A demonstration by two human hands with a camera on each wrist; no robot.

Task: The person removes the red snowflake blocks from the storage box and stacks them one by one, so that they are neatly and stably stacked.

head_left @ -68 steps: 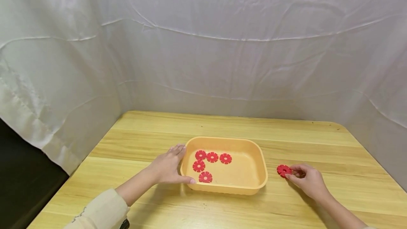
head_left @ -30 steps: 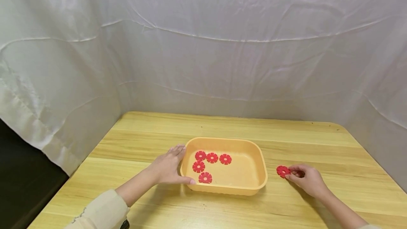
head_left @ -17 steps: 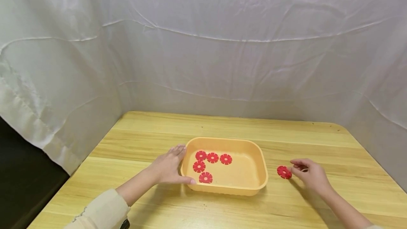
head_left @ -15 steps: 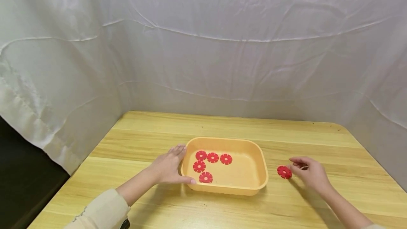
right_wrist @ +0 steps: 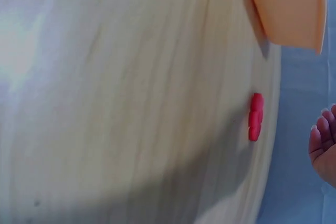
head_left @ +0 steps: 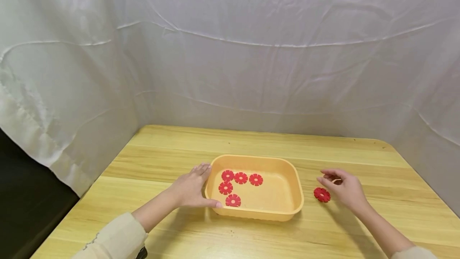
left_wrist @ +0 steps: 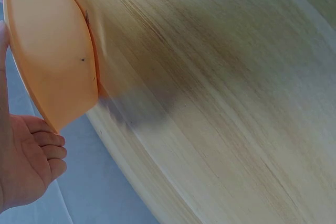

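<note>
My left hand [head_left: 190, 189] holds the left end of a rectangular orange plastic bin [head_left: 298, 195], fingers at its side rim and thumb over the front rim. In the left wrist view the fingers of the left hand [left_wrist: 34, 158] curl at the bin's rim [left_wrist: 58, 51]. Several red notched interlocking discs [head_left: 256, 179] lie flat on the bin's floor, towards its left. On the table to the right of the bin lies another red notched disc [head_left: 322, 195], apart from it. My right hand [head_left: 343, 189] hovers beside and above that disc, fingers loosely bent and holding nothing.
The wooden table [head_left: 179, 143] runs to a light curtain [head_left: 251, 71] behind and at both sides. A dark area [head_left: 28, 195] shows past the table's left edge. Small dark specks [head_left: 231, 233] mark the wood in front of the bin.
My right hand has let go of the red disc on the table and risen slightly away from it, its fingertips moving back and left. The left hand and the bin have kept their place.
</note>
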